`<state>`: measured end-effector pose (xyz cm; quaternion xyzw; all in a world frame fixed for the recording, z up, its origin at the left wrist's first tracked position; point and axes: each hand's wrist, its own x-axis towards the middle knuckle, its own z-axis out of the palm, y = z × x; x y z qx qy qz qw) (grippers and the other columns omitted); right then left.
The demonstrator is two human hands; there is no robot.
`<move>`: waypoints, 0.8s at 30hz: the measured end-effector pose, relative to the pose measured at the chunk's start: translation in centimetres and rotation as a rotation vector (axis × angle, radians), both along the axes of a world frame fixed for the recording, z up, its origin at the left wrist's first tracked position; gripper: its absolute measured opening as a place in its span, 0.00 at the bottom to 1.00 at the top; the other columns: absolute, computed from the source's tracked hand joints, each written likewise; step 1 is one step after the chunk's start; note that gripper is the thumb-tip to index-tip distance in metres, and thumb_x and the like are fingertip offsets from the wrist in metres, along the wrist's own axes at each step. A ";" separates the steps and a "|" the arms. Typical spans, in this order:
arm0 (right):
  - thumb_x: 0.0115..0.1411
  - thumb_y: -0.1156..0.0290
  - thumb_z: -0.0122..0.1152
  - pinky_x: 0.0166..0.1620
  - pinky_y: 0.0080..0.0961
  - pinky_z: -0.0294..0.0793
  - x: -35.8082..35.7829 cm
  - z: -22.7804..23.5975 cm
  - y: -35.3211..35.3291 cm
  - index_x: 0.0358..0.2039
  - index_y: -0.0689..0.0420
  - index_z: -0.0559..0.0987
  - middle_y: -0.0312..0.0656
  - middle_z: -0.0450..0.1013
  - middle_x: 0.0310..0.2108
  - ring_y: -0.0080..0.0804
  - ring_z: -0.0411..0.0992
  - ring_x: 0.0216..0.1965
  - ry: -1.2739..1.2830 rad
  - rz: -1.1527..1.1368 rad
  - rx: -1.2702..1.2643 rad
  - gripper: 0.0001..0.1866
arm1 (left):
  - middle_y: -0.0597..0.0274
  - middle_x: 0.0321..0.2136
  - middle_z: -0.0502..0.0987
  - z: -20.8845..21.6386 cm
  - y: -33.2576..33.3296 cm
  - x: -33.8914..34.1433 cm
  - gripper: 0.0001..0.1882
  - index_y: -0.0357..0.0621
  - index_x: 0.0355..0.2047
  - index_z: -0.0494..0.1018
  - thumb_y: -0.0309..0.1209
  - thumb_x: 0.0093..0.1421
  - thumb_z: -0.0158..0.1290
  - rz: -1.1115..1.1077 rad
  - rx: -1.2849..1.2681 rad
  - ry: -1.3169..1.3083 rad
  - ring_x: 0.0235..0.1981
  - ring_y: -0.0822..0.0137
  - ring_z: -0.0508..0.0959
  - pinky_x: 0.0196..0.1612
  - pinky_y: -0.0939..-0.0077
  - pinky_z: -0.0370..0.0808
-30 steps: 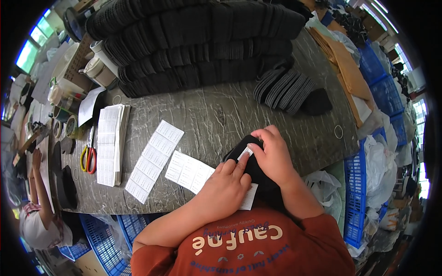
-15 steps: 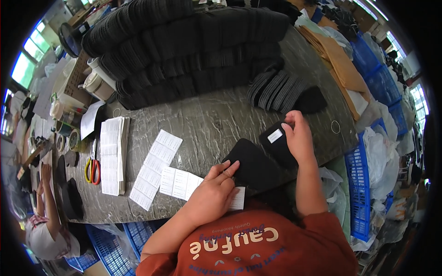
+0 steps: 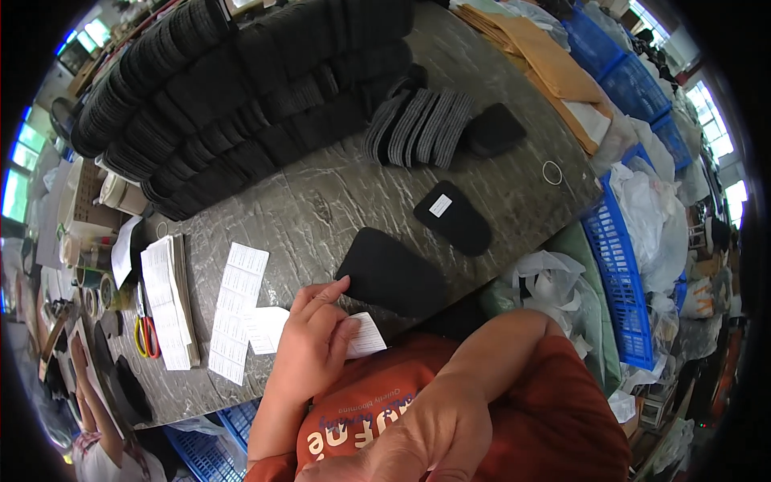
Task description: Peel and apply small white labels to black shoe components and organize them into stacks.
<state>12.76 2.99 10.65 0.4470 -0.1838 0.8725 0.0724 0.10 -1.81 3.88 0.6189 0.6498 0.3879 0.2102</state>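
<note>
My left hand [image 3: 317, 337] is closed with its thumb on a strip of white printed labels [image 3: 368, 336], which passes beneath it. Its fingertips meet the edge of a flat black pad [image 3: 389, 269]. To the right, a second black pad [image 3: 455, 229], rounded and insole-shaped, lies on the table with one white label [image 3: 439, 206] on it; neither hand touches it. My right hand [image 3: 426, 434] is raised close in front of my chest at the bottom of the view. Its fingers are partly cut off by the lower edge, so what they hold cannot be made out.
Tall rows of stacked black pads [image 3: 241, 96] fill the far side, with a smaller row [image 3: 422, 128] beside them. More label sheets [image 3: 238, 313], a label stack [image 3: 170, 305] and scissors [image 3: 147, 336] lie leftward. A blue crate [image 3: 618, 273] stands at right; a co-worker's arm [image 3: 92, 398] shows far left.
My right hand has let go of the labelled pad and come back toward my chest. The labelled pad now lies loose. My view has shifted, and my left hand stays by the label strip.
</note>
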 end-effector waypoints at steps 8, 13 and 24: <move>0.68 0.61 0.50 0.57 0.44 0.53 -0.6 -0.2 -3.1 0.46 0.58 0.79 0.52 0.57 0.57 0.45 0.56 0.57 0.053 0.056 -0.191 0.16 | 0.43 0.43 0.77 -0.3 -0.7 -0.3 0.05 0.33 0.26 0.70 0.20 0.53 0.56 0.061 0.046 -0.054 0.41 0.47 0.75 0.42 0.61 0.74; 0.68 0.63 0.49 0.58 0.44 0.53 -0.7 0.2 -4.2 0.44 0.59 0.79 0.50 0.58 0.55 0.43 0.56 0.57 0.064 0.071 -0.286 0.15 | 0.48 0.35 0.79 -0.1 -0.8 -0.3 0.05 0.34 0.26 0.71 0.20 0.53 0.57 0.122 0.073 -0.128 0.36 0.51 0.76 0.38 0.64 0.73; 0.46 0.77 0.71 0.39 0.29 0.72 0.7 -3.6 7.2 0.39 0.57 0.72 0.43 0.71 0.36 0.35 0.71 0.34 -0.896 -1.209 1.207 0.20 | 0.63 0.20 0.76 0.4 -3.2 -1.3 0.07 0.34 0.27 0.75 0.25 0.60 0.57 0.527 0.105 -0.411 0.22 0.77 0.72 0.25 0.81 0.68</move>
